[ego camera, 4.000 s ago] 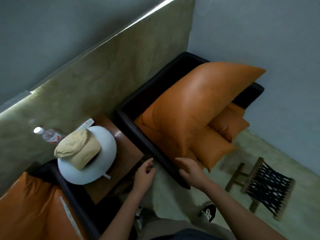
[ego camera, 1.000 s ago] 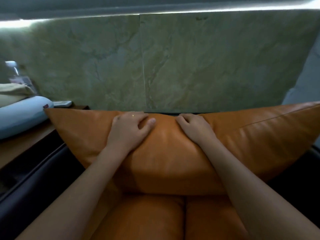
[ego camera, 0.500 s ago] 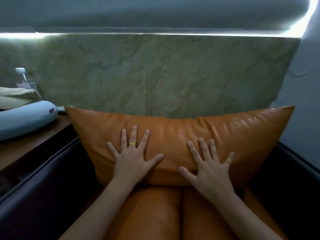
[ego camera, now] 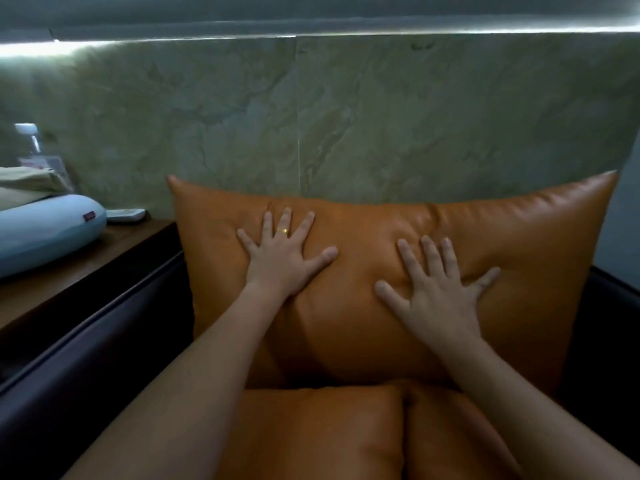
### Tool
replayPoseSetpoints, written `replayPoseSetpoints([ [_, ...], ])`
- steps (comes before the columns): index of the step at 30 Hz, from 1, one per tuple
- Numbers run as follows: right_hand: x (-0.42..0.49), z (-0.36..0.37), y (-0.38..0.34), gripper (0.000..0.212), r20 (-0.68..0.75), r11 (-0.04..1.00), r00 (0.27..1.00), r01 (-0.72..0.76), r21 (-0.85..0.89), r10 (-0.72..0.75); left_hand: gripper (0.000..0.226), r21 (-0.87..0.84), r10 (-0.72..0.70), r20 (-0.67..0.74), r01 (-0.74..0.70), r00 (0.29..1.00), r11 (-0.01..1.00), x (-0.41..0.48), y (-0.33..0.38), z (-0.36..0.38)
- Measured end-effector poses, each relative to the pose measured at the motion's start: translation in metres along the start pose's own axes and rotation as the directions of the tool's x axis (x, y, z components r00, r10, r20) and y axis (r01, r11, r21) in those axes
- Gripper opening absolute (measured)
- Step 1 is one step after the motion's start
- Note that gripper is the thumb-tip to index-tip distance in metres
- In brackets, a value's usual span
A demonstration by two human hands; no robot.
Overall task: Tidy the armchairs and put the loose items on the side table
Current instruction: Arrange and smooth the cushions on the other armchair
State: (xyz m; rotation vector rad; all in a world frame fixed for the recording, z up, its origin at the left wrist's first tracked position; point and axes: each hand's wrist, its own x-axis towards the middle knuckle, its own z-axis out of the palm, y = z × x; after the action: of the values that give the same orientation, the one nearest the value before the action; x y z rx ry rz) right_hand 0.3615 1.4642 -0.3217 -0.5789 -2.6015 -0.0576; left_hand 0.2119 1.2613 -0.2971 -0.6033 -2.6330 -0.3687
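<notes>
Where the armchair (ego camera: 86, 358) backs up, wall (ego camera: 381, 116): green marbled panel, light strip along its top.
Cushion (ego camera: 526, 244): orange, upright against the wall at the armchair's back.
Seat pads (ego camera: 311, 438): two, orange, side by side below the cushion.
Table (ego camera: 69, 275): wooden, just left of the armchair.
Pillow (ego camera: 45, 230): pale blue, on the table, beige cloth (ego camera: 27, 188) on top.
Left hand (ego camera: 280, 258): flat on the cushion, fingers spread, gripping nothing.
Right hand (ego camera: 440, 292): likewise flat, fingers spread, pressing the cushion.
Remote (ego camera: 124, 214): white, on the table by the wall.
Bottle (ego camera: 34, 150): clear, behind the cloth.
</notes>
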Motion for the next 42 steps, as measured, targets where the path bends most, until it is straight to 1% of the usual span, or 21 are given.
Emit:
replayPoseSetpoints([
  [3,0.0,-0.008,-0.005,0.086,0.046,1.0,0.999,0.005,-0.008,-0.005,0.09,-0.021,0.011,0.073,-0.01,0.997,1.0,0.0,-0.007,-0.006],
  [6,-0.018,-0.026,0.003,0.084,0.079,0.995,0.993,0.09,-0.046,-0.086,0.09,0.013,0.028,0.073,-0.029,0.997,0.999,-0.021,-0.006,-0.012],
  [8,-0.009,-0.043,0.011,0.077,0.062,0.99,0.989,0.135,-0.035,-0.133,0.091,0.037,0.024,0.09,-0.027,0.996,0.999,-0.023,-0.004,-0.021],
  [12,0.049,-0.069,0.024,0.07,-0.006,0.996,0.997,0.076,0.042,-0.076,0.091,0.092,0.037,0.078,-0.044,0.996,0.995,-0.003,-0.008,-0.038],
  [13,0.065,-0.073,0.029,0.069,0.003,0.997,0.998,0.067,0.033,-0.067,0.09,0.111,0.025,0.077,-0.034,0.997,0.993,0.004,-0.011,-0.04],
  [15,0.087,-0.076,0.042,0.068,0.075,0.998,0.995,0.067,-0.005,-0.067,0.085,0.15,-0.001,0.086,-0.012,0.996,0.989,0.017,-0.023,-0.044],
  [17,0.105,-0.068,0.063,0.07,0.172,0.996,0.984,0.059,-0.063,-0.047,0.081,0.176,-0.01,0.046,0.001,0.999,0.984,0.034,-0.043,-0.041],
  [19,0.115,-0.055,0.083,0.071,0.227,0.992,0.974,0.035,-0.12,-0.007,0.077,0.185,-0.021,0.024,0.016,0.999,0.983,0.05,-0.065,-0.038],
  [22,0.123,-0.042,0.095,0.07,0.22,0.994,0.976,0.024,-0.11,0.0,0.074,0.194,-0.038,0.04,0.03,0.998,0.981,0.064,-0.09,-0.034],
  [25,0.126,-0.038,0.09,0.07,0.218,0.996,0.976,0.033,-0.087,-0.013,0.073,0.146,-0.06,0.015,0.058,0.998,0.988,0.068,-0.098,-0.031],
  [28,0.115,-0.036,0.095,0.07,0.239,0.998,0.971,0.022,-0.063,-0.006,0.071,0.133,-0.065,0.064,0.056,0.996,0.989,0.059,-0.095,-0.026],
  [30,0.108,-0.044,0.098,0.069,0.255,0.997,0.966,0.058,-0.052,-0.043,0.07,0.133,-0.077,0.082,0.066,0.994,0.989,0.051,-0.099,-0.031],
  [33,0.103,-0.061,0.117,0.069,0.29,0.989,0.952,0.124,-0.082,-0.096,0.065,0.188,-0.14,0.195,0.103,0.971,0.977,0.056,-0.107,-0.055],
  [35,0.097,-0.069,0.139,0.071,0.283,0.989,0.957,0.1,-0.104,-0.067,0.062,0.242,-0.212,0.231,0.155,0.95,0.958,0.053,-0.117,-0.064],
  [37,0.086,-0.074,0.162,0.07,0.233,0.994,0.972,0.038,-0.1,-0.013,0.061,0.246,-0.241,0.201,0.189,0.95,0.951,0.044,-0.122,-0.063],
  [38,0.082,-0.074,0.17,0.07,0.21,0.996,0.978,0.014,-0.093,0.005,0.061,0.229,-0.249,0.18,0.206,0.952,0.951,0.038,-0.123,-0.06],
  [40,0.076,-0.072,0.175,0.071,0.187,0.996,0.982,-0.018,-0.091,0.035,0.071,0.168,-0.23,0.162,0.203,0.96,0.965,0.023,-0.118,-0.055],
  [41,0.074,-0.071,0.174,0.071,0.179,0.995,0.982,-0.04,-0.091,0.056,0.074,0.13,-0.227,0.18,0.206,0.957,0.97,0.014,-0.114,-0.054],
  [42,0.07,-0.071,0.17,0.072,0.17,0.994,0.982,-0.073,-0.084,0.086,0.07,0.089,-0.247,0.209,0.233,0.946,0.968,0.002,-0.111,-0.054],
])
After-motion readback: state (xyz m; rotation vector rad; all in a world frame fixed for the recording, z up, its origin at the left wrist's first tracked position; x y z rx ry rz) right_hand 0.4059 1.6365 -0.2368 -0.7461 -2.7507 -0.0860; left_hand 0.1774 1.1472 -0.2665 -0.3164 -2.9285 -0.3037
